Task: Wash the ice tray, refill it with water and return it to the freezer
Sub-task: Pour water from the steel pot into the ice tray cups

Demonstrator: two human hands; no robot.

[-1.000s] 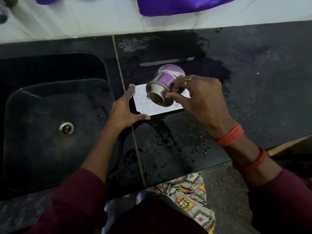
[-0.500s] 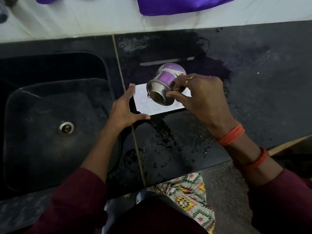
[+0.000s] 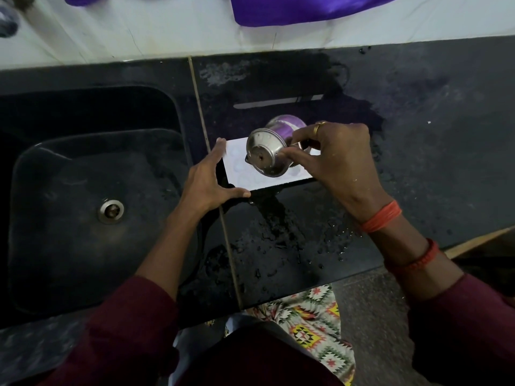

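The ice tray (image 3: 239, 168) is laid flat on the desk (image 3: 418, 162) beside the sink (image 3: 83, 151) and braced at its left end by the left grip (image 3: 207, 181), spread wide. A steel cup (image 3: 269, 153) is held tipped over it in the right grip (image 3: 340, 160), apparently for refilling.

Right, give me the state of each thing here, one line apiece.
White rectangular plastic ice tray: flat on the counter, braced at its left end.
Round steel cup: tipped over the tray, base towards the camera.
Left hand: open, fingers straight against the tray.
Right hand: grips the cup.
Black stone counter: wet, drops in front of the tray.
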